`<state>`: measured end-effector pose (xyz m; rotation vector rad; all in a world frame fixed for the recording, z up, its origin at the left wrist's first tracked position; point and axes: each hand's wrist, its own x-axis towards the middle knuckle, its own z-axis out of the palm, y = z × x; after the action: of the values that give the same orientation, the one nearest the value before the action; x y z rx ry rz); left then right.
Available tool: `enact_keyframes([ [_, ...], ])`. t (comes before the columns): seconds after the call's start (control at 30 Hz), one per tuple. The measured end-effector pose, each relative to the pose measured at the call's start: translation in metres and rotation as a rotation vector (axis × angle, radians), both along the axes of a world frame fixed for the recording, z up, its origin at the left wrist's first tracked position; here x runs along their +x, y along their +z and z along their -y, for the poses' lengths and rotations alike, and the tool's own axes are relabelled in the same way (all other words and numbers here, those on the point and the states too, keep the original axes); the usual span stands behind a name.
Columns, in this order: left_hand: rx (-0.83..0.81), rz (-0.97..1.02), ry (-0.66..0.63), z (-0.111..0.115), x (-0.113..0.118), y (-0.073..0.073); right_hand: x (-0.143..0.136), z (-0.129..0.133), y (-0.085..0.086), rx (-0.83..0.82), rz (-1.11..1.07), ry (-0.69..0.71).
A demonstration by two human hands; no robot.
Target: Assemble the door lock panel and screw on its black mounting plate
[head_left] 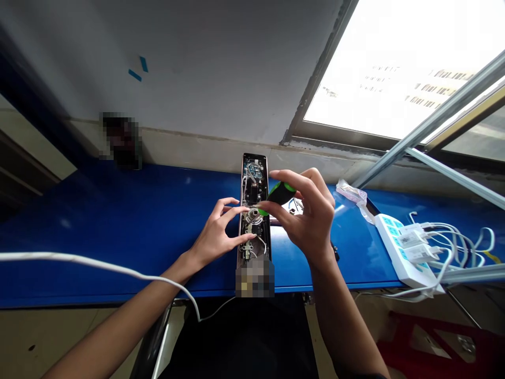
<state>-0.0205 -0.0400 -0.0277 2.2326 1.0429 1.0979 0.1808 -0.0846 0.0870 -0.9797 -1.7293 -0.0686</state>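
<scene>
A long, narrow electronics housing (254, 192), its inside bared, lies end-on to me on the blue table. A circuit board (256, 169) fills its far end, with white wires and small metal parts further down. My left hand (215, 231) reaches over its left side, thumb and fingers spread and touching parts near the middle. In my right hand (311, 210) is a black and green screwdriver (282, 193), gripped by the handle and slanting down to the left over the housing. Its tip is too small to make out. The housing's near end is blurred by pixelation.
The blue table (118, 221) runs along a wall. A white power strip (394, 247) with plugged-in chargers and cables stands at the right, beside a plastic bag (351, 195). A white cable (98, 263) crosses my left forearm. A metal frame bar (434, 121) slants across the window.
</scene>
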Motion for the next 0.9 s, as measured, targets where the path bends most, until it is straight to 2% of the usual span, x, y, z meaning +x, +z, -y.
enact_keyframes([
  [0.13, 0.000, 0.000, 0.005, -0.001, 0.001, -0.002, 0.003, 0.007, 0.004, -0.150, 0.059, 0.215],
  [0.2, 0.004, -0.003, 0.010, -0.002, 0.001, -0.002, 0.004, 0.009, 0.006, -0.149, 0.092, 0.260],
  [0.3, 0.047, -0.021, 0.013, -0.002, 0.000, 0.001, 0.009, 0.007, 0.002, 0.008, 0.100, 0.133],
  [0.4, 0.125, -0.081, -0.006, -0.003, -0.002, 0.012, 0.024, 0.002, -0.005, 0.139, -0.054, -0.011],
  [0.5, 0.202, -0.132, -0.049, -0.006, 0.002, 0.027, 0.050, 0.001, -0.019, 0.260, -0.214, -0.216],
  [0.53, 0.219, -0.147, -0.068, -0.007, 0.006, 0.032, 0.059, 0.001, -0.025, 0.238, -0.219, -0.287],
  [0.67, 0.287, -0.244, -0.166, -0.014, 0.031, 0.050, 0.077, 0.005, -0.058, -0.062, -0.080, -0.455],
  [0.77, 0.350, -0.322, -0.226, -0.020, 0.054, 0.058, 0.073, 0.011, -0.080, -0.192, 0.004, -0.497],
  [0.9, 0.378, -0.438, -0.296, -0.030, 0.078, 0.062, 0.058, 0.018, -0.098, -0.419, 0.147, -0.493],
])
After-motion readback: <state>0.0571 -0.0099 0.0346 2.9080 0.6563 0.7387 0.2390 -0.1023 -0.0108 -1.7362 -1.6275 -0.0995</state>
